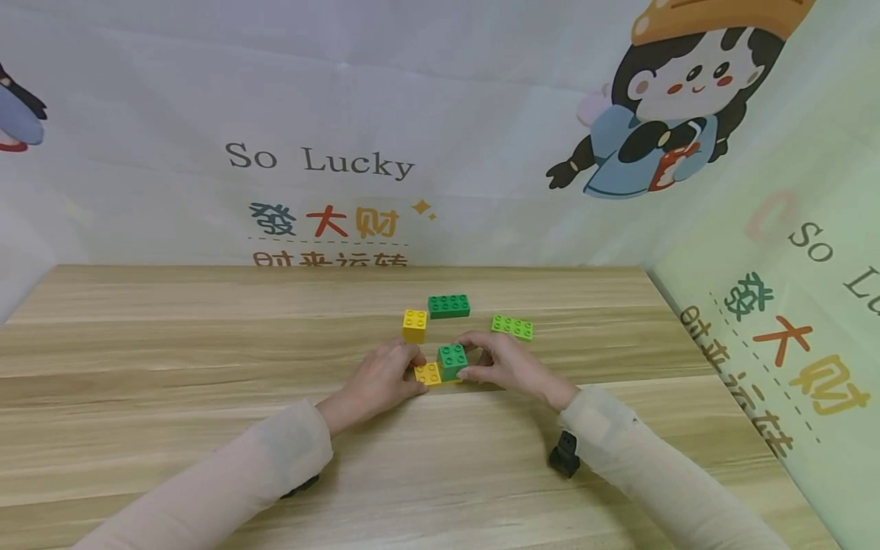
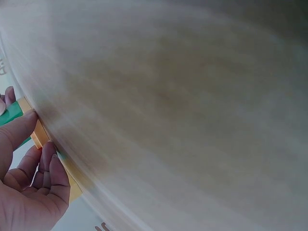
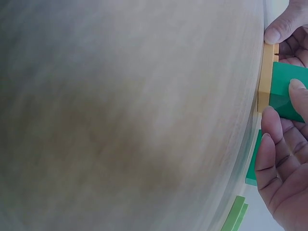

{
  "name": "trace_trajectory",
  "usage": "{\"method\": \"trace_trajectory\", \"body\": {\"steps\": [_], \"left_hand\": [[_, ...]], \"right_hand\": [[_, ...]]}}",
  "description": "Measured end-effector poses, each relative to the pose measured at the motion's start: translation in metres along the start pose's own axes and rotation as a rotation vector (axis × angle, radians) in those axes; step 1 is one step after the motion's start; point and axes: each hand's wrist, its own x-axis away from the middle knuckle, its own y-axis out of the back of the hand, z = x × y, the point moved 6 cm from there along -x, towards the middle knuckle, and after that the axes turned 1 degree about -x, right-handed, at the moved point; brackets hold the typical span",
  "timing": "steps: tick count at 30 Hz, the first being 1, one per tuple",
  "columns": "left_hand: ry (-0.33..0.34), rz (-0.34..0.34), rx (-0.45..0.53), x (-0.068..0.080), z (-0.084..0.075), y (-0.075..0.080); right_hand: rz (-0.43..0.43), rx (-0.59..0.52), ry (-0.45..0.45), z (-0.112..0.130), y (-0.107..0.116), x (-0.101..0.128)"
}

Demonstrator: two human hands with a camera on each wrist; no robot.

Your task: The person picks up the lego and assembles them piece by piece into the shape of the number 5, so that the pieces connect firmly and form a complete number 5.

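Observation:
Near the middle of the table, a green building block [image 1: 452,360] stands upright on the right part of a flat yellow building block [image 1: 427,373]. My left hand [image 1: 385,374] pinches the left end of the yellow block between thumb and fingers, as the left wrist view also shows. From the right side, my right hand [image 1: 509,365] holds the green block, its thumb [image 3: 299,96] on the block's near face. Whether the two blocks are fully pressed together cannot be told. Studs show on the bare left part of the yellow block.
A tall yellow block [image 1: 415,326] stands just behind my left hand. Farther back lies a dark green block [image 1: 449,306], and a light green block [image 1: 512,327] lies behind my right hand. Printed cloth [image 1: 481,206] hangs along the back and right of the wooden table [image 1: 172,336].

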Motion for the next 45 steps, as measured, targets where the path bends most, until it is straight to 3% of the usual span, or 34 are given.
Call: {"method": "trace_trajectory", "body": {"steps": [30,36,40,45], "left_hand": [[-0.003,-0.002,-0.001,-0.001,0.001,-0.002],[0.001,0.000,0.005,0.000,0.001,-0.002],[-0.001,-0.003,0.005,0.000,0.001,-0.002],[-0.001,-0.005,0.004,0.000,0.001,-0.002]], "right_hand": [[0.041,-0.015,0.018,0.006,0.005,0.000],[0.047,-0.104,-0.004,0.003,0.015,0.002],[-0.012,-0.122,-0.017,-0.001,0.025,-0.002],[-0.142,-0.042,0.000,-0.003,0.038,-0.012]]}}
